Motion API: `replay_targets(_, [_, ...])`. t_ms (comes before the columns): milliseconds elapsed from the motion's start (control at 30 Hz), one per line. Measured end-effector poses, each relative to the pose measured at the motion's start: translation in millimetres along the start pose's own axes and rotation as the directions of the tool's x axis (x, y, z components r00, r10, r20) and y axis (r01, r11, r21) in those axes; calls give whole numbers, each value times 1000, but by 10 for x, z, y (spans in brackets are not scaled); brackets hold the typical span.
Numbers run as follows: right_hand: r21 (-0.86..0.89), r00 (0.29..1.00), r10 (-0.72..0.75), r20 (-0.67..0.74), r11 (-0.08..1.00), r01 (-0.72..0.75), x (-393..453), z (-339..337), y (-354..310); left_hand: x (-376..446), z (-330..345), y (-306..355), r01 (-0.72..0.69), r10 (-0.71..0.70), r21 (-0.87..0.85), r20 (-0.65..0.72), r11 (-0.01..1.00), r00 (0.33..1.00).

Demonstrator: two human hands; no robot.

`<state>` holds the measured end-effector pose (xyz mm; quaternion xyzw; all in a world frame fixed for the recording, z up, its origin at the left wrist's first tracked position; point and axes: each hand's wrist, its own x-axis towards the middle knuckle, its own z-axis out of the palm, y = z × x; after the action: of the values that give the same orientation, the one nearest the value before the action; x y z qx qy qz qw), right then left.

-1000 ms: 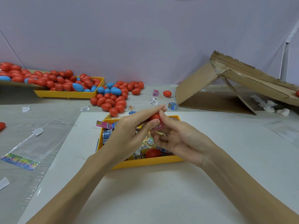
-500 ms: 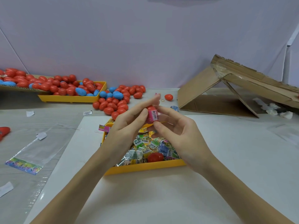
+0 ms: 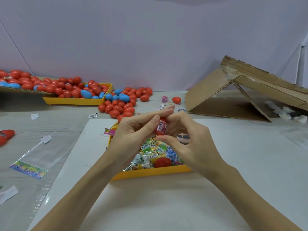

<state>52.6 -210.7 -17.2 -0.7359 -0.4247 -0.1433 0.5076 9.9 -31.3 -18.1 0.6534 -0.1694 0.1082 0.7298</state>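
Egg (image 3: 160,129) mostly hidden behind fingers; left hand (image 3: 133,135) and right hand (image 3: 188,140) both pinch it, fingers curled, above near tray (image 3: 150,172)

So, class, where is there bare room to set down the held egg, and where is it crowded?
Free: the white sheet in front of the near yellow tray and right of it, short of the cardboard. Crowded: the far left, with the egg tray and loose eggs.
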Motion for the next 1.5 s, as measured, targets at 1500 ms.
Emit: replay_targets(1500, [343,914,403,-52,867,-362,33,-14,23,-9,145,-22,22,23,141,-312,990,950])
